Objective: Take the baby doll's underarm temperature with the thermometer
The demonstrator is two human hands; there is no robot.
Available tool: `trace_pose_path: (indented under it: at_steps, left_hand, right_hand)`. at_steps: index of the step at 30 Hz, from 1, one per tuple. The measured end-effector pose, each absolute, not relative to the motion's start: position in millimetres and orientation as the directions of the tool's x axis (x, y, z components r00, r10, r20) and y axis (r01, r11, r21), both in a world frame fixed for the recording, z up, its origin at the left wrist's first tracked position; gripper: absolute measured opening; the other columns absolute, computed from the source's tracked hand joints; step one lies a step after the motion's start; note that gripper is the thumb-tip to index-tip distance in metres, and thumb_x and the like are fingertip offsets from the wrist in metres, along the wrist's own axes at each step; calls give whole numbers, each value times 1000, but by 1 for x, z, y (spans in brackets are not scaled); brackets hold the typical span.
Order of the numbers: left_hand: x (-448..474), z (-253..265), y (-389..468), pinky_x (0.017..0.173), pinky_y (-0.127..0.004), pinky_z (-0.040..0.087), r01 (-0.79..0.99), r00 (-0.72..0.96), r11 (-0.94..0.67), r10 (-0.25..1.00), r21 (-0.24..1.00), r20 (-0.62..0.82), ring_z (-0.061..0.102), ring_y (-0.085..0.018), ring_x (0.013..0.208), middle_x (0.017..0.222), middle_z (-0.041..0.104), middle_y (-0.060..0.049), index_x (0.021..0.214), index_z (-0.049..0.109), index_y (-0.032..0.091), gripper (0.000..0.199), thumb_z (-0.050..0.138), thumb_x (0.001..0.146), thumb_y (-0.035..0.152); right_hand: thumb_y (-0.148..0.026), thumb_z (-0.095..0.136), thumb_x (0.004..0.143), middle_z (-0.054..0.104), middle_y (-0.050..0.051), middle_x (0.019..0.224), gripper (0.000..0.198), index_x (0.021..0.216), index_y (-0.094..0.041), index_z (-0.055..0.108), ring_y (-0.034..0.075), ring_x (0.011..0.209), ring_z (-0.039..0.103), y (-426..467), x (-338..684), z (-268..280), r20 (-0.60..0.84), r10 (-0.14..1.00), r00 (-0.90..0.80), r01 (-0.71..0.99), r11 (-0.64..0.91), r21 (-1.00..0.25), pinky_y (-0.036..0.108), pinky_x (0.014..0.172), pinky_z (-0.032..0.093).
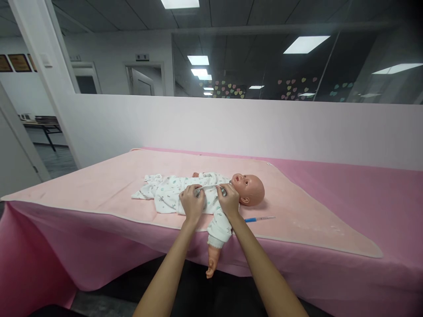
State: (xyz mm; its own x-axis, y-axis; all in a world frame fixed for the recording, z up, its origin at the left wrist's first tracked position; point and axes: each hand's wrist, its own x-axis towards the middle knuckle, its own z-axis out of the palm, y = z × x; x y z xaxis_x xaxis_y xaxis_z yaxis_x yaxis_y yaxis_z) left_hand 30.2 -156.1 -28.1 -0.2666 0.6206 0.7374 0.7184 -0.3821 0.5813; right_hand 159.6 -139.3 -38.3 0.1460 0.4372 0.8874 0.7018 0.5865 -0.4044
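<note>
I see doll (247,190) dressed; left hand (192,201), right hand (228,199) pinched closed on white strip (210,186), seemingly unfastened tie; blue-ended stick (261,219) untouched, hands' four o'clock.

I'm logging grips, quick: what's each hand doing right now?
Left hand: closed, pinching a thin white strip over the doll's shirt.
Right hand: closed, pinching the strip nearer the doll's head.

We get soft, even light from a ceiling panel (180,4), with bright patches glaring in the dark glass (238,48). The doll (253,190) throws only a faint shadow on the mat (99,189). Our wide view slants the post (54,94) at left, and the top right corner falls dark.
</note>
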Motion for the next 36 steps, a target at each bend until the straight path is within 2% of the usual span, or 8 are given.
trace_pose_path:
  at_steps: [10, 18, 25, 31, 36]
  left_hand:
    - [25, -28, -160, 80, -32, 44, 534, -360, -482, 614, 694, 703, 61, -19, 87, 90, 65, -3, 98, 56, 21, 23, 54, 76, 28]
    - [25, -32, -155, 78, -29, 45, 438, -420, -510, 612, 741, 670, 60, -17, 87, 90, 64, -2, 96, 57, 21, 22, 55, 74, 22]
    - [24, -30, -156, 72, -28, 46, 414, -536, -465, 569, 782, 623, 57, -16, 80, 85, 61, -3, 91, 56, 20, 19, 54, 73, 20]
    - [17, -31, -154, 70, -30, 44, 456, -657, -383, 464, 804, 594, 53, -15, 72, 86, 59, -3, 86, 54, 20, 25, 46, 67, 6]
    - [19, -29, -160, 82, -42, 37, 525, -753, -233, 322, 819, 574, 51, -21, 85, 90, 54, -5, 82, 56, 21, 32, 38, 64, 0]
  right_hand:
    - [-24, 48, 82, 62, 4, 72, 16, 74, -17, 59, 15, 69, 56, -140, 159, -39, 879, 451, 153, 689, 589, -422, 24, 64, 41]
    - [-26, 45, 84, 62, 4, 72, 19, 74, -17, 58, 14, 69, 55, -139, 160, -40, 868, 477, 140, 693, 578, -430, 24, 66, 40]
    - [-27, 43, 85, 62, 5, 72, 22, 74, -17, 59, 15, 70, 55, -139, 160, -40, 855, 500, 138, 707, 554, -438, 24, 67, 40]
    - [-26, 42, 86, 62, 5, 73, 22, 75, -17, 59, 15, 72, 55, -139, 160, -40, 854, 502, 138, 713, 548, -437, 24, 68, 41]
    - [-14, 35, 84, 63, 8, 87, 25, 92, -15, 59, 17, 83, 56, -140, 157, -39, 877, 463, 130, 787, 490, -375, 26, 74, 43]
